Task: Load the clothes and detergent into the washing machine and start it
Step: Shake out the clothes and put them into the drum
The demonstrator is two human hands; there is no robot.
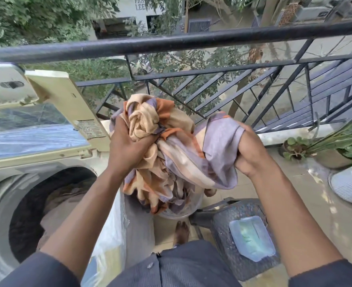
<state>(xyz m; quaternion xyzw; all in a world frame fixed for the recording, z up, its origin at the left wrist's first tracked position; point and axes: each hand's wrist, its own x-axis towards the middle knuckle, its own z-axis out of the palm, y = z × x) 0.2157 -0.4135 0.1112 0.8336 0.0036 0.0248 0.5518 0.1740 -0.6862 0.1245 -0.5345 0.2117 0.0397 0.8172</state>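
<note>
Above bucket (179, 210): both hands (127, 146) (251, 154) grip bunched cloth (179, 146), long axis left-right, tail hanging down.

The person wears a dark grey-blue shirt (171, 268) of finely ribbed cloth, with a small button on its front placket. Short sleeves of the same dark cloth end above the elbows; the left sleeve (40, 270) shows below the washing machine's drum opening (46, 208), the right sleeve (328, 274) well to the right of it. Both forearms are bare, with no watch or bangle at the wrists. One bare foot (181, 232) shows on the floor, right of the machine.
</note>
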